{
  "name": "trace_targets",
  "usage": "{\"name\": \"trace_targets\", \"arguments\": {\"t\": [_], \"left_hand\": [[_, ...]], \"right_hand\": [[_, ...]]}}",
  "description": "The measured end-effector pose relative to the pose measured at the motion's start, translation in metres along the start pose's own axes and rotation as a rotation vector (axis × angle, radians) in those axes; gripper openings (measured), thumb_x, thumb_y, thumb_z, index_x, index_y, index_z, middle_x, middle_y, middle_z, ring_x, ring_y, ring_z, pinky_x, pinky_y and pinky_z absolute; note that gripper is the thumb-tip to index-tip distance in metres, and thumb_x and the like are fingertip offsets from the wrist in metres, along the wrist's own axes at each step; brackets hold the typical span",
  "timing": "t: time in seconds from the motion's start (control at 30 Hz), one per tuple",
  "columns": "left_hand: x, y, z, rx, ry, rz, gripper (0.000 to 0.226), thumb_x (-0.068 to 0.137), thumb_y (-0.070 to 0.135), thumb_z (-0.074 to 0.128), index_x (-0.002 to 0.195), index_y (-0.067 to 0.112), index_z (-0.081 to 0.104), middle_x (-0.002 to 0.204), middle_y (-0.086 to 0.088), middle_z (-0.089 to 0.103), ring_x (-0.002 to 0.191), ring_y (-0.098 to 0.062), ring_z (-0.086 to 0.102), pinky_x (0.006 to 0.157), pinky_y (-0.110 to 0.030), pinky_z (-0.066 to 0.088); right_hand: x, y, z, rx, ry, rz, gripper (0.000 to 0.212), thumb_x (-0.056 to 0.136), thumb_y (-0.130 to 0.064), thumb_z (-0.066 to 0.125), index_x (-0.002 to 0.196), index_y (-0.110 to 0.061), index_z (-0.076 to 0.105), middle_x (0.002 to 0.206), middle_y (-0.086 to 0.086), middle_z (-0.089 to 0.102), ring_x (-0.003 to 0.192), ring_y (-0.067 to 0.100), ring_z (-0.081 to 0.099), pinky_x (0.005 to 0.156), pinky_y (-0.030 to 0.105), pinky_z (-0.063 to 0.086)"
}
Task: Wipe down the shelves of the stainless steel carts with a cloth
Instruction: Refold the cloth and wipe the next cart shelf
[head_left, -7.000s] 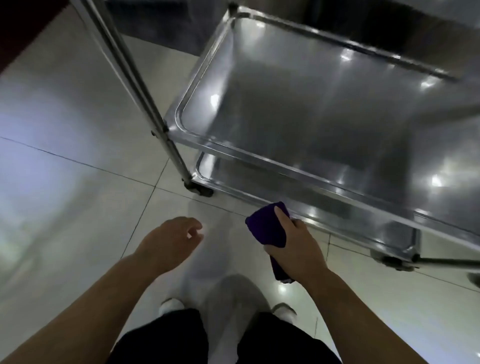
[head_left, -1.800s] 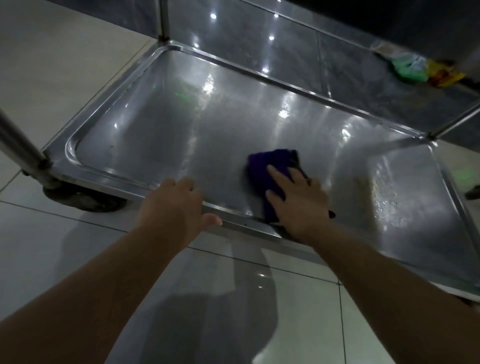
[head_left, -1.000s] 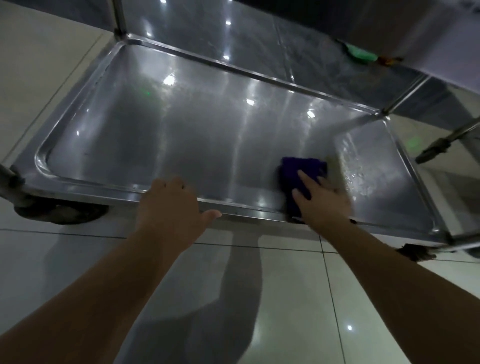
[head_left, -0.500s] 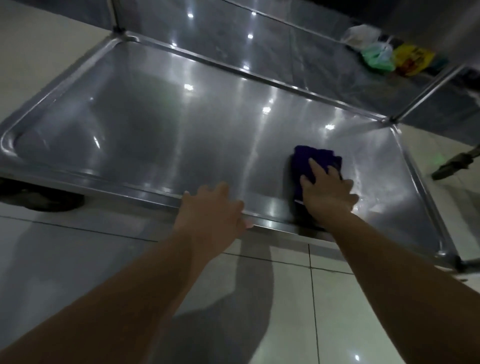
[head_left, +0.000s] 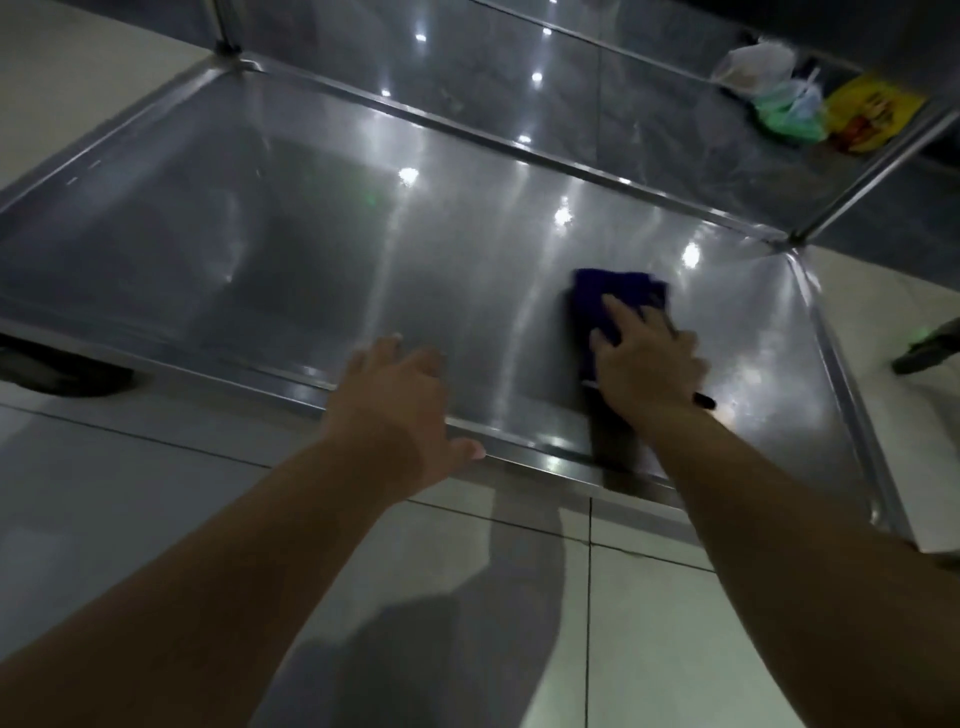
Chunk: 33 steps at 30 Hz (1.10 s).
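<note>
The bottom shelf (head_left: 322, 260) of the stainless steel cart fills the upper half of the view, a shallow tray with a raised rim. A folded purple cloth (head_left: 602, 296) lies flat on its right part. My right hand (head_left: 644, 364) presses down on the cloth with straight fingers, covering its near half. My left hand (head_left: 395, 400) reaches over the shelf's front rim with fingers spread and the thumb out, holding nothing; whether it touches the rim is unclear.
Cart posts rise at the back left (head_left: 223, 26) and back right (head_left: 878, 156). A caster (head_left: 62, 374) sits under the front left corner. Plastic bags (head_left: 789, 104), white, green and yellow, lie on the dark floor behind. Pale tiles spread in front.
Across the frames my right hand slid the cloth from mid-shelf toward the right, then slightly deeper. My left hand shifted right along the front rim. The view moved closer.
</note>
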<state>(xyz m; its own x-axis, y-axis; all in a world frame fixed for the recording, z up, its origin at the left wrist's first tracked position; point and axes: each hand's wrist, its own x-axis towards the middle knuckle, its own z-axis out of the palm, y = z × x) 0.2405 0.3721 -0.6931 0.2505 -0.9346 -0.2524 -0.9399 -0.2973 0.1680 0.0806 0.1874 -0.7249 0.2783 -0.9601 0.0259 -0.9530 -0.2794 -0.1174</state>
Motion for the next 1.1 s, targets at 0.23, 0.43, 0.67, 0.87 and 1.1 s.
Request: {"name": "trace_targets", "arguments": {"t": [0.23, 0.43, 0.67, 0.87, 1.1], "left_hand": [[0.002, 0.034, 0.012, -0.092, -0.138, 0.043, 0.065, 0.087, 0.063, 0.04, 0.14, 0.027, 0.037, 0.154, 0.007, 0.021, 0.143, -0.022, 0.015, 0.116, -0.038, 0.019], [0.007, 0.06, 0.015, -0.009, -0.095, -0.043, 0.078, 0.072, 0.082, 0.037, 0.124, 0.025, 0.041, 0.129, 0.0, 0.037, 0.129, -0.032, 0.03, 0.106, -0.049, 0.03], [0.0, 0.061, 0.027, 0.049, 0.038, -0.059, 0.082, 0.068, 0.084, 0.023, 0.122, 0.026, 0.042, 0.126, -0.003, 0.04, 0.125, -0.033, 0.034, 0.103, -0.047, 0.032], [0.011, 0.095, 0.022, 0.056, -0.073, -0.068, 0.078, 0.077, 0.076, 0.038, 0.132, 0.022, 0.033, 0.138, -0.007, 0.029, 0.131, -0.039, 0.027, 0.105, -0.05, 0.031], [0.017, 0.118, 0.027, -0.029, -0.13, 0.128, 0.049, 0.089, 0.055, 0.044, 0.125, 0.022, 0.049, 0.132, -0.001, 0.041, 0.13, -0.028, 0.033, 0.11, -0.046, 0.029]], "right_hand": [[-0.007, 0.079, -0.013, -0.065, -0.03, -0.362, 0.048, 0.093, -0.047, 0.04, 0.14, -0.05, 0.028, 0.149, -0.003, 0.036, 0.12, 0.032, 0.039, 0.096, 0.044, 0.033], [-0.004, 0.067, -0.008, -0.012, -0.007, 0.102, 0.052, 0.092, -0.049, 0.037, 0.142, -0.044, 0.025, 0.149, 0.001, 0.03, 0.124, 0.038, 0.032, 0.098, 0.049, 0.028], [-0.025, 0.145, -0.024, -0.064, -0.092, -0.137, 0.05, 0.093, -0.052, 0.032, 0.14, -0.051, 0.019, 0.15, -0.003, 0.032, 0.119, 0.032, 0.038, 0.094, 0.045, 0.034], [-0.035, 0.11, -0.015, -0.027, -0.068, 0.173, 0.055, 0.092, -0.05, 0.038, 0.143, -0.046, 0.018, 0.151, -0.001, 0.025, 0.126, 0.038, 0.029, 0.101, 0.051, 0.03], [-0.039, 0.158, -0.024, -0.036, -0.074, -0.238, 0.049, 0.092, -0.052, 0.034, 0.139, -0.054, 0.021, 0.151, -0.008, 0.03, 0.122, 0.031, 0.036, 0.097, 0.044, 0.033]]}}
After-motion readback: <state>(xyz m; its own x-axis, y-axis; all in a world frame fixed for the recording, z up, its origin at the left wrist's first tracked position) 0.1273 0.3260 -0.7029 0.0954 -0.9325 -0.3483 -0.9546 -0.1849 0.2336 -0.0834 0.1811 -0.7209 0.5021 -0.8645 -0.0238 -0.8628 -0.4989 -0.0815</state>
